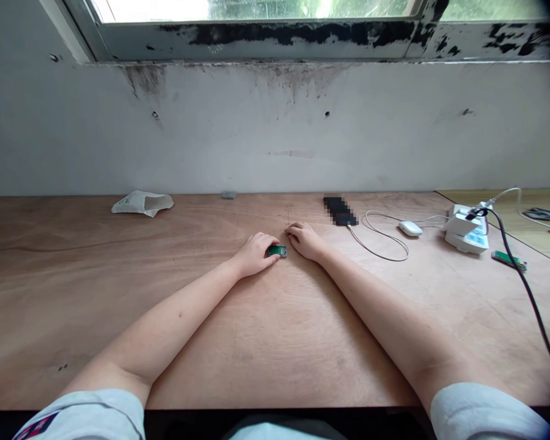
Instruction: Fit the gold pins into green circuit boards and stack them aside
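The left hand point(255, 255) touched a small green circuit board point(277, 250), but I cannot tell its grip, and the empty right hand point(305, 240) lay just beside.

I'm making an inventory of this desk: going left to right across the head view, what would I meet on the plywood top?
Folded paper packet, small grey object, left hand, green circuit board, right hand, black phone, white mouse, white charger block, green stick.
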`<state>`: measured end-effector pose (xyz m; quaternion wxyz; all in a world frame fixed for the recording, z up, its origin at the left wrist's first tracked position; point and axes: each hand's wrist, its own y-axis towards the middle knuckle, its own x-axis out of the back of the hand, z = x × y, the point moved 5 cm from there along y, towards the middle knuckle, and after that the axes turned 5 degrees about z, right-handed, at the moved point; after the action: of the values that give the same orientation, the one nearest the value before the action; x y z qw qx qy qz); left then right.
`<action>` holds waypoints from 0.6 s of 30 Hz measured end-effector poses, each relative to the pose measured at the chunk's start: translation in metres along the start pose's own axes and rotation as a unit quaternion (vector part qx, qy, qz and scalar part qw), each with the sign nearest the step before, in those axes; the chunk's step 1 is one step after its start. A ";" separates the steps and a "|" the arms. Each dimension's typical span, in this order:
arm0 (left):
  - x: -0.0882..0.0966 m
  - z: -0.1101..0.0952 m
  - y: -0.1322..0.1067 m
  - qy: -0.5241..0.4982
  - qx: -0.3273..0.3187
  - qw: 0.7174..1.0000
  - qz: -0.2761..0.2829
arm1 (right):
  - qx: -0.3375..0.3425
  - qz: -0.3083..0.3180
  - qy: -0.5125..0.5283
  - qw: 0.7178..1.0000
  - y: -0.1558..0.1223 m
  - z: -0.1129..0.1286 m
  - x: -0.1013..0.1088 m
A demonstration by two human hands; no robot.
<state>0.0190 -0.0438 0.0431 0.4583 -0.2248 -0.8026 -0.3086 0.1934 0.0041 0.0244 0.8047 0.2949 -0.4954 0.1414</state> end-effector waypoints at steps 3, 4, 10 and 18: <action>0.000 0.000 0.001 0.004 0.003 1.000 0.003 | 0.003 0.004 0.014 1.000 0.001 0.000 0.001; 0.000 -0.001 0.001 0.009 0.002 1.000 0.004 | 0.005 0.005 0.020 1.000 0.001 0.000 0.002; -0.001 -0.013 0.001 0.060 -0.033 0.997 0.029 | 0.002 -0.008 0.033 0.999 0.004 -0.002 0.001; -0.004 -0.006 0.002 0.093 -0.003 0.996 0.008 | 0.007 -0.018 0.019 1.000 0.003 -0.003 -0.003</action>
<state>0.0255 -0.0470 0.0422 0.5326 -0.2030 -0.7539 -0.3266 0.1926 0.0082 0.0217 0.8145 0.3066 -0.4734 0.1364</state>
